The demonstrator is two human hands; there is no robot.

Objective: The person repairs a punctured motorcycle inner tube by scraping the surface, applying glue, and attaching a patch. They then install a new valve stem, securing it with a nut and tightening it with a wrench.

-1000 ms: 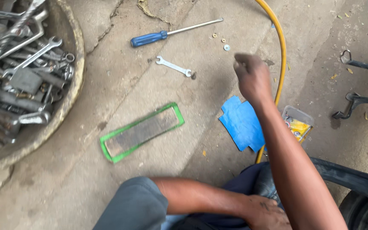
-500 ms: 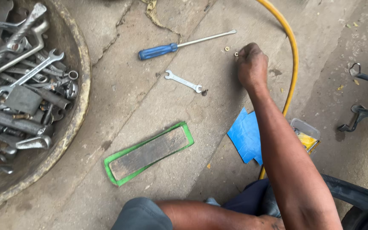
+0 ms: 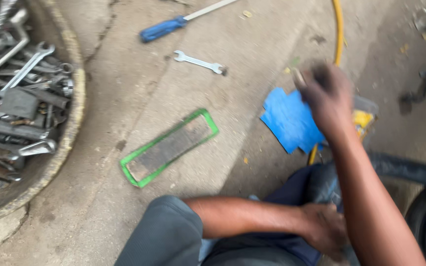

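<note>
- Our right hand (image 3: 327, 96) is blurry over the blue cloth (image 3: 287, 120); we cannot tell its grip.
- Our left hand (image 3: 324, 231) rests on our lap, grip unclear.

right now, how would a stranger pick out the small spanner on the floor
Start at the round basin of tools on the left, then look right to the blue-handled screwdriver. Just below it lies the small spanner, alone on bare concrete: silver, open-ended at both tips.

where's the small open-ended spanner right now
In the head view the small spanner lies on the concrete floor, upper middle, just below the blue-handled screwdriver and above the green-framed grille, left of the right hand.
</note>
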